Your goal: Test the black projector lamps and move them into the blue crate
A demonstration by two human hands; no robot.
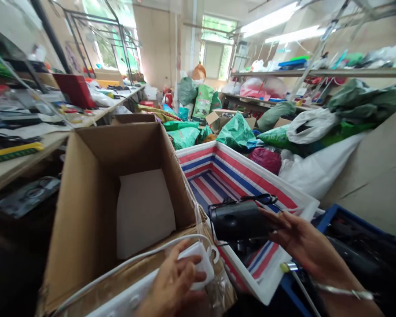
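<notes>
Beside the cardboard box [86, 207], my left hand [173, 279] has its fingers clamped on a white corded block [201, 264], and my right hand [303, 244] grips a black cylindrical appliance [237, 220] with fingers clamped.

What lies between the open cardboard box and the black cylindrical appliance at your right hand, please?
The head view shows clear plastic film and the striped bin's white rim between the cardboard box and the black appliance.
</notes>
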